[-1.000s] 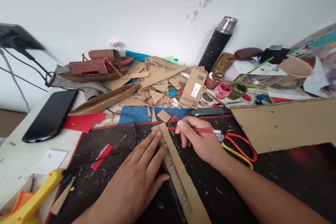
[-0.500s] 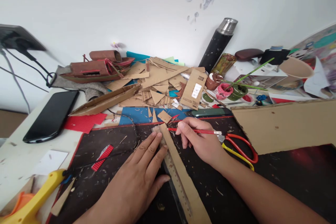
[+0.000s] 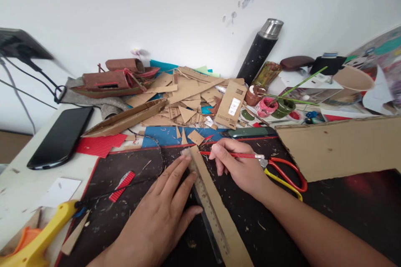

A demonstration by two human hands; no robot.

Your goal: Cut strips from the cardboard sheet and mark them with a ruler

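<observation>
A clear ruler (image 3: 209,206) lies lengthwise along a narrow cardboard strip (image 3: 219,200) on the dark mat. My left hand (image 3: 163,206) rests on the ruler's far part, fingers stretched and slightly apart, thumb at its left side. Pinched in my right hand (image 3: 236,167) is a red pencil (image 3: 247,155), its point at the far end of the strip beside the ruler. Scissors with red and yellow handles (image 3: 290,173) lie just right of that hand, their blades hidden behind it.
Cardboard scraps (image 3: 191,91) heap at the back beside brown model boats (image 3: 106,83). A black phone (image 3: 61,135) lies left, and a yellow glue gun (image 3: 46,233) sits front left. Paint jars (image 3: 266,106), a black thermos (image 3: 260,52) and a large cardboard piece (image 3: 344,148) occupy the right.
My left hand has slid slightly back toward me and left along the ruler. The right hand and the pencil stay almost where they were.
</observation>
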